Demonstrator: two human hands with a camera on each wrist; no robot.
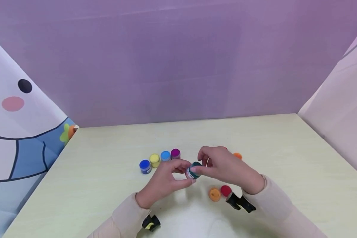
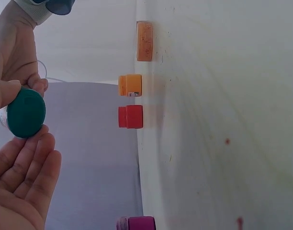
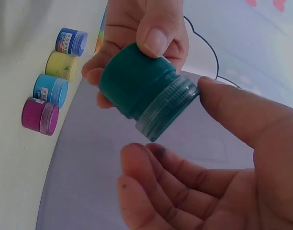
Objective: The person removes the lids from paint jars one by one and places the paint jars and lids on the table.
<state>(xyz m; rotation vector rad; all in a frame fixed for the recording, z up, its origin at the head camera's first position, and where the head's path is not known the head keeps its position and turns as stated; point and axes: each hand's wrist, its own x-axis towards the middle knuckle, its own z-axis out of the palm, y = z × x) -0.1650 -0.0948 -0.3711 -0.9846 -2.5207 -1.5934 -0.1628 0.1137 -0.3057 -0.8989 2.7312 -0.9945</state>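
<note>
A small dark green paint jar [image 1: 194, 171] is held up over the table, tilted, its ribbed clear lid [image 3: 166, 111] toward the right hand. My left hand [image 1: 163, 180] grips the jar's green body, the thumb lying across it in the right wrist view. My right hand [image 1: 227, 165] is at the lid. Its thumb [image 3: 247, 112] touches the lid's rim, while the other fingers [image 3: 180, 187] stay loosely bent just below. Dark smudges mark some of those fingertips. The jar's green base [image 2: 27, 112] faces the left wrist camera.
Blue [image 1: 145, 166], yellow [image 1: 154, 160], light blue [image 1: 165, 156] and purple [image 1: 175, 153] jars stand behind the left hand. Red [image 2: 131, 116] and orange [image 2: 130, 85] jars stand farther right. Nearer the person lie an orange round piece [image 1: 215, 194] and a red one [image 1: 226, 190].
</note>
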